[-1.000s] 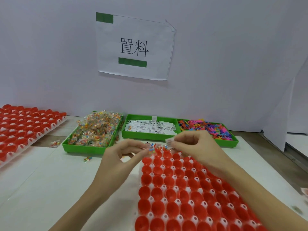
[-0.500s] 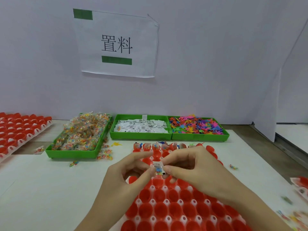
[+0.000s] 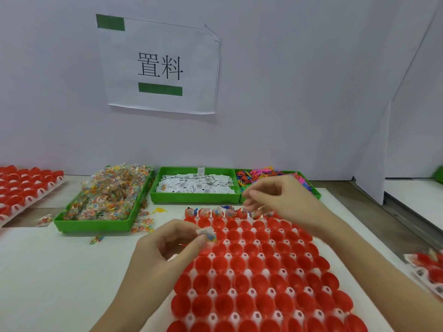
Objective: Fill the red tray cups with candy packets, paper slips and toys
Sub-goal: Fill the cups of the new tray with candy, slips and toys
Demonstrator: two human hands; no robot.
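Now my left hand [image 3: 167,245] pinches a candy packet [image 3: 206,234] over the red tray [image 3: 259,271] near its left edge, while my right hand [image 3: 282,200], fingers loosely curled, hovers above the filled far row, holding nothing I can see.

Bright, even light, soft shadows; right hand [image 3: 282,200] motion-blurred (fingers esp.), wide-angle bending at edges.

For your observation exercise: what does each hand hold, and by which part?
Left hand pinches a candy packet by its top edge. Right hand: cannot be told.
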